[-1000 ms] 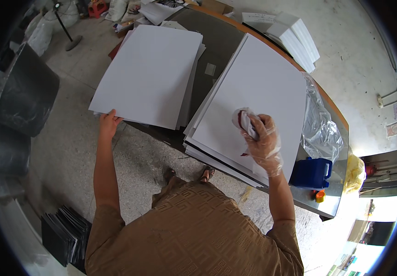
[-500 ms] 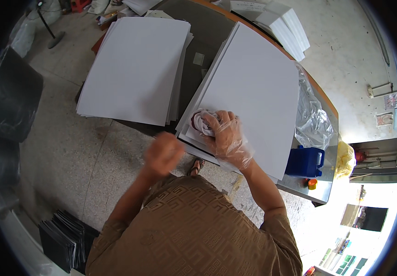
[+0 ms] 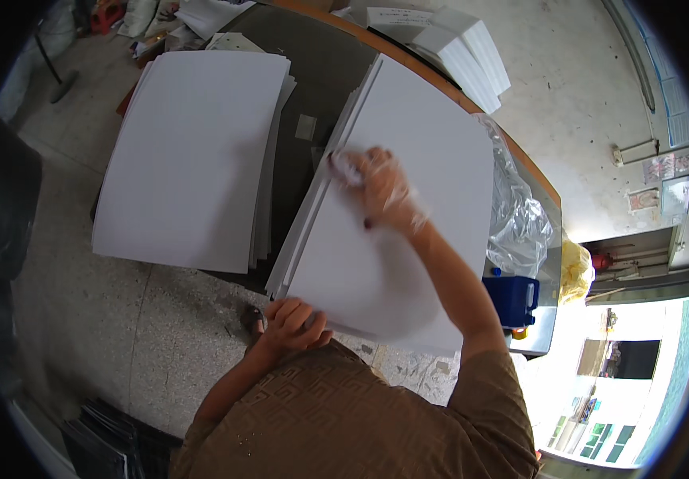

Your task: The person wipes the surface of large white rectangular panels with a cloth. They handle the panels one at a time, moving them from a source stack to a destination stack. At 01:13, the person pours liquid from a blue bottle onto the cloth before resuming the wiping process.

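R hand (image 3: 384,188), in a loose clear glove, has its fingers pressed together round a wadded cloth (image 3: 347,168), white w/ dark red trim, approx. 10 o'clock of the palm; blur hides the exact grip. Cloth sits on the R stack (image 3: 432,112) of large white sheets, close to its L edge. L hand (image 3: 290,323), bare, at 7 o'clock from there, is curled at the stack's near-L corner; can't tell if it's pinching any sheets or just resting.

Risk no. 1: top sheet skids or buckles if the cloth drags hard & the corner isn't held, esp. as the sheets under it are already staggered along that side. Baggy glove could also snag an edge, & tight L fingers might crease the corner.

Further out: L stack (image 3: 189,160) at 9 o'clock, uneven too, seemingly overhanging the table (image 3: 328,64); a bump there could spill sheets. Crumpled clear plastic (image 3: 512,207) at 3, by the R stack's far side. Blue jug (image 3: 512,299) btwn 4 & 5, v. near the R forearm; an elbow swinging out might tip it, & any liquid inside could wet the paper. White foam blocks (image 3: 468,56) at 1, well apart.
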Motion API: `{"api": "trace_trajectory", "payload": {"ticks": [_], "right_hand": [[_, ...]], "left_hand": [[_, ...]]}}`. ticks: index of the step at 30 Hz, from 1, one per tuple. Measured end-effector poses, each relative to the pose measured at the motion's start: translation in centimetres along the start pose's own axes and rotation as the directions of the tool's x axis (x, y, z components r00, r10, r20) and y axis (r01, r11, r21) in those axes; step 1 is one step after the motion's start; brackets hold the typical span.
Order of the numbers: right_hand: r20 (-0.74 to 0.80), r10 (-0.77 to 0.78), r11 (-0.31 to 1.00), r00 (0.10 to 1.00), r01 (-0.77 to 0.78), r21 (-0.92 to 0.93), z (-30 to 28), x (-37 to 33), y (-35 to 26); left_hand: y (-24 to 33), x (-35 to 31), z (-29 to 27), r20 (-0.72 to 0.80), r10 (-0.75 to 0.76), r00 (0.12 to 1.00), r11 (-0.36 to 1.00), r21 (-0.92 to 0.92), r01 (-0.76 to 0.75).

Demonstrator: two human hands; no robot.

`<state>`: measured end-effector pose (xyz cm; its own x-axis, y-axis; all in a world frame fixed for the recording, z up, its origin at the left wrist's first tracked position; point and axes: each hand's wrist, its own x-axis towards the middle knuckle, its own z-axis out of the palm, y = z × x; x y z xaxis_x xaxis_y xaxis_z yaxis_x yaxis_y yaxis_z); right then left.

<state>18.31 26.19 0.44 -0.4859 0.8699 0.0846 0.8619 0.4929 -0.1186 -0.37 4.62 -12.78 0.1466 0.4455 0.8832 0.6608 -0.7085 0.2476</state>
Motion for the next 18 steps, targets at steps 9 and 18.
{"api": "trace_trajectory", "payload": {"ticks": [9, 18], "right_hand": [[-0.076, 0.347, 0.931, 0.935, -0.353, -0.095, -1.8, 20.2, 18.3], [-0.100, 0.350, 0.937, 0.932, -0.346, 0.051, -0.8, 10.6, 14.4]], "left_hand": [[1.2, -1.7, -0.6, 0.084, -0.073, 0.994, 0.992, 0.110, 0.064], [0.6, -1.0, 0.3, 0.020, -0.045, 0.999, 0.990, 0.132, 0.042]]}}
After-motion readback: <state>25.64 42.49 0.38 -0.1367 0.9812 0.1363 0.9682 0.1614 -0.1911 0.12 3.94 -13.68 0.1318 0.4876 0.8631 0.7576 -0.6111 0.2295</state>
